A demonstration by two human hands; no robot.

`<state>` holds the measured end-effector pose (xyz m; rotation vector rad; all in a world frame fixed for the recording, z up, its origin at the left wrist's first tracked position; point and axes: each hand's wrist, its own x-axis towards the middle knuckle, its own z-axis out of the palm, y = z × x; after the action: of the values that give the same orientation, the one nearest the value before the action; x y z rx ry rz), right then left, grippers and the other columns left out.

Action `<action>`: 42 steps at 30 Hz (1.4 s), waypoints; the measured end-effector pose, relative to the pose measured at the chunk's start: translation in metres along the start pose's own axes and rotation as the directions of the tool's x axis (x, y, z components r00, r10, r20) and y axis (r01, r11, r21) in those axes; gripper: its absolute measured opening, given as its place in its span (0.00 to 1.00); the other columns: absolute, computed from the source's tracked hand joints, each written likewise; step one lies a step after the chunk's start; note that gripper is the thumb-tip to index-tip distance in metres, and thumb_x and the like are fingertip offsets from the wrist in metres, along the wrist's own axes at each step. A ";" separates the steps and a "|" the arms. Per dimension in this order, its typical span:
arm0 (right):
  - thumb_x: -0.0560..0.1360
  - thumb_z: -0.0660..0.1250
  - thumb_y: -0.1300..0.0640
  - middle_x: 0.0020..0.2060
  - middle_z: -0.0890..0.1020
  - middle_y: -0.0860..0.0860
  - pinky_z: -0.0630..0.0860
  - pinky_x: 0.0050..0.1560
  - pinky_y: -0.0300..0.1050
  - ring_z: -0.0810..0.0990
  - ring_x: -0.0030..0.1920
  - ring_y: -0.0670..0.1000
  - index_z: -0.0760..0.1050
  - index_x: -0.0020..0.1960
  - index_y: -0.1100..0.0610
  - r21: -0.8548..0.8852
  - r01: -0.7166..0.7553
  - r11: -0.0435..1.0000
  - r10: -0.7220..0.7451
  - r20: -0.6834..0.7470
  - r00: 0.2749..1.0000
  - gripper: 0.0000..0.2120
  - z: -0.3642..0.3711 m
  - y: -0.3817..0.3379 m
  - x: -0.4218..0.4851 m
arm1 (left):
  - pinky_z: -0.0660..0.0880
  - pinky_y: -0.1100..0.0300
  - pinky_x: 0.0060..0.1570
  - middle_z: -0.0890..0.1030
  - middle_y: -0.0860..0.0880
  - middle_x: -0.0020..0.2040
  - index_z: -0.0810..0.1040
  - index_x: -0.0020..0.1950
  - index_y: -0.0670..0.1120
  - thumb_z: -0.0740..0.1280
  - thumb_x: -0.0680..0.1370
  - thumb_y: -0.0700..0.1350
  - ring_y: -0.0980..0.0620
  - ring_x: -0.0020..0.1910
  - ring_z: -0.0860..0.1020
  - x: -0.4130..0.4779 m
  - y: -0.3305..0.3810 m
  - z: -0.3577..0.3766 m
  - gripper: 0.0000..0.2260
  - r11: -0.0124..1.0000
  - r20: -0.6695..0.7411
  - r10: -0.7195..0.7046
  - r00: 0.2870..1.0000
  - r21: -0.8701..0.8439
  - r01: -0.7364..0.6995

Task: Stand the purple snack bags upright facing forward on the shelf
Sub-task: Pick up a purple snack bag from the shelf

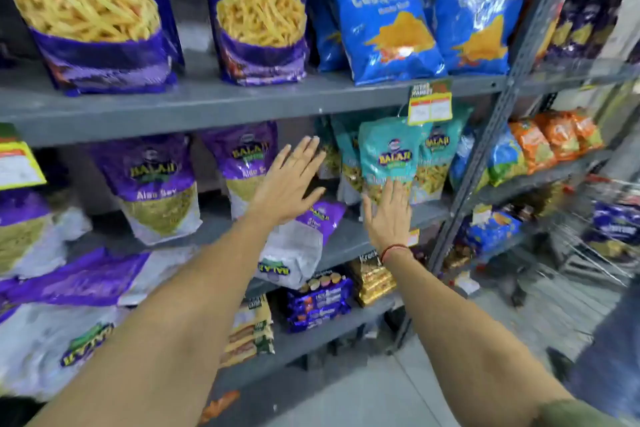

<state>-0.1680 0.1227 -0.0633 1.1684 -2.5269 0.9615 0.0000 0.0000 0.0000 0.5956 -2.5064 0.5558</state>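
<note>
A fallen purple-and-white foil snack bag lies tipped forward at the front lip of the grey metal middle shelf, its printed logo upside down and its lower end hanging past the edge; two matching purple bags stand upright behind and to its left, and more lie flat at the frame's lower left. The left hand hovers in front of the fallen bag and the standing one behind it, fingers spread flat, its grip fully open and holding nothing. The right hand, likewise splayed and empty, lies against the lower front of a teal snack pouch just beside. The overhanging bag could probably slide off onto the stacked packets below if nudged before being grasped. A sweeping left hand may also topple the upright bag behind it, and pressure from the right palm could push the teal pouch backward.
</note>
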 end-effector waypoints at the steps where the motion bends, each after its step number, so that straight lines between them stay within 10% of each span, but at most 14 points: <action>1: 0.78 0.50 0.39 0.74 0.61 0.63 0.57 0.74 0.59 0.59 0.75 0.61 0.53 0.75 0.64 0.058 -0.049 0.997 0.046 0.064 0.997 0.35 0.012 0.001 -0.008 | 0.61 0.45 0.71 0.63 0.39 0.74 0.64 0.72 0.41 0.49 0.75 0.59 0.42 0.74 0.62 -0.007 -0.003 0.008 0.31 0.991 0.111 -0.072 0.991 -0.108 0.084; 3: 0.80 0.52 0.40 0.75 0.59 0.61 0.56 0.74 0.56 0.57 0.75 0.60 0.50 0.76 0.62 0.183 -0.164 0.969 0.126 0.206 0.970 0.34 0.030 -0.001 -0.022 | 0.59 0.46 0.71 0.61 0.39 0.75 0.60 0.74 0.41 0.51 0.75 0.59 0.40 0.74 0.60 -0.028 -0.015 0.032 0.32 0.900 0.277 -0.252 0.927 -0.285 0.330; 8: 0.78 0.56 0.40 0.74 0.60 0.64 0.58 0.73 0.51 0.60 0.74 0.62 0.53 0.74 0.68 0.425 -0.561 0.711 0.326 0.507 0.798 0.38 0.079 -0.025 -0.042 | 0.71 0.48 0.61 0.70 0.38 0.68 0.69 0.65 0.43 0.59 0.71 0.68 0.38 0.64 0.72 -0.069 -0.031 0.091 0.34 0.212 0.800 -0.481 0.360 -0.292 0.933; 17: 0.46 0.68 0.20 0.56 0.82 0.56 0.77 0.61 0.55 0.82 0.53 0.57 0.73 0.64 0.57 0.428 -0.851 0.305 0.221 0.837 0.500 0.57 0.134 -0.020 -0.017 | 0.77 0.58 0.41 0.81 0.45 0.57 0.77 0.61 0.46 0.73 0.54 0.70 0.46 0.45 0.81 -0.068 -0.027 0.094 0.42 -0.219 0.988 -0.115 0.107 -0.131 0.967; 22: 0.59 0.69 0.27 0.61 0.81 0.56 0.72 0.66 0.58 0.79 0.62 0.57 0.76 0.64 0.55 0.398 -0.895 0.201 -0.025 0.915 0.402 0.43 0.084 -0.025 -0.027 | 0.75 0.53 0.57 0.83 0.44 0.52 0.80 0.51 0.48 0.74 0.57 0.66 0.45 0.52 0.80 -0.077 -0.027 0.088 0.30 -0.324 0.985 0.080 0.155 -0.121 0.938; 25: 0.69 0.62 0.30 0.65 0.77 0.57 0.69 0.69 0.57 0.76 0.65 0.57 0.73 0.67 0.56 0.397 -0.910 0.119 -0.153 0.913 0.378 0.37 0.075 -0.011 -0.032 | 0.77 0.49 0.56 0.83 0.43 0.53 0.79 0.57 0.46 0.74 0.65 0.56 0.45 0.52 0.81 -0.077 -0.017 0.084 0.25 -0.438 0.939 0.189 0.288 -0.182 0.880; 32: 0.65 0.65 0.28 0.65 0.77 0.57 0.69 0.68 0.57 0.76 0.65 0.59 0.72 0.68 0.54 0.317 -0.944 0.097 -0.166 0.940 0.298 0.41 0.072 0.002 -0.023 | 0.82 0.54 0.40 0.86 0.43 0.42 0.79 0.53 0.41 0.81 0.54 0.50 0.47 0.39 0.84 -0.086 -0.002 0.065 0.31 -0.390 0.911 0.252 0.327 -0.213 0.896; 38: 0.70 0.72 0.48 0.52 0.84 0.55 0.78 0.59 0.50 0.83 0.54 0.54 0.78 0.60 0.58 0.439 -0.895 0.084 -0.087 0.897 0.432 0.22 0.073 0.000 -0.015 | 0.76 0.49 0.57 0.85 0.45 0.49 0.79 0.53 0.45 0.83 0.47 0.52 0.48 0.48 0.82 -0.099 -0.010 0.059 0.37 -0.321 0.881 0.289 0.375 -0.280 0.905; 42: 0.72 0.69 0.59 0.37 0.87 0.50 0.82 0.45 0.46 0.85 0.38 0.48 0.78 0.50 0.56 0.650 -0.755 0.081 -0.095 0.759 0.644 0.07 0.062 -0.010 0.003 | 0.81 0.57 0.45 0.86 0.48 0.47 0.78 0.54 0.44 0.82 0.50 0.53 0.53 0.46 0.84 -0.085 -0.017 0.049 0.35 -0.417 0.822 0.209 0.530 -0.416 0.809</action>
<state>-0.1570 0.0767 -0.1043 1.1074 -2.5229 3.3250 0.0569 -0.0123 -0.0812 0.9016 -1.6981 -2.3845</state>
